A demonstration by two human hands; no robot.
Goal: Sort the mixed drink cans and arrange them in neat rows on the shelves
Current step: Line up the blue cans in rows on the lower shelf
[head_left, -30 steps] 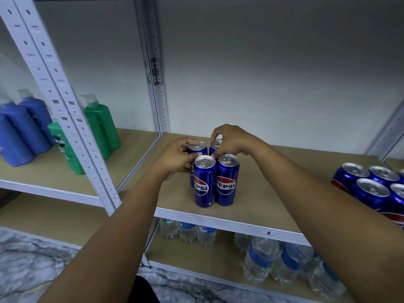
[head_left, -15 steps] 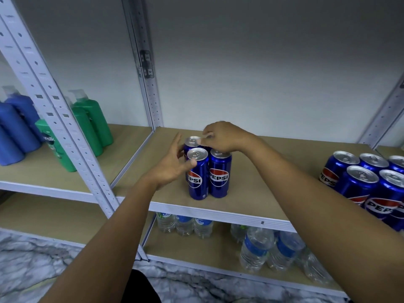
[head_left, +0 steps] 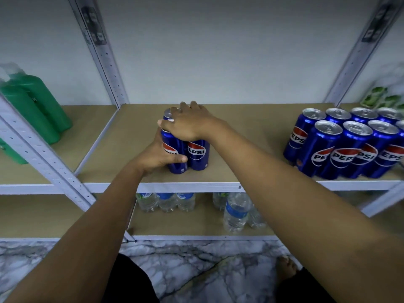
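A tight cluster of tall blue Pepsi cans (head_left: 197, 154) stands near the front of the tan middle shelf (head_left: 251, 149). My left hand (head_left: 157, 156) grips the front-left can (head_left: 172, 147) from its left side, thumb across the front. My right hand (head_left: 190, 125) lies over the tops of the cluster, its fingers curled down over the far cans and its thumb on the front-left can's rim. Only a bit of one rear can's top (head_left: 168, 112) shows. A larger block of Pepsi cans (head_left: 341, 145) stands in rows at the right end of the same shelf.
Green bottles (head_left: 37, 110) stand on the neighbouring shelf to the left, behind a slanted perforated post (head_left: 43, 154). Water bottles (head_left: 236, 213) fill the shelf below. Blurred green packs (head_left: 380, 99) sit at the far right. A marble floor lies underneath.
My left hand went from open beside the cluster to gripping the front-left can. My right hand spread flatter over the can tops. The view shifted right, showing more of the right can block.
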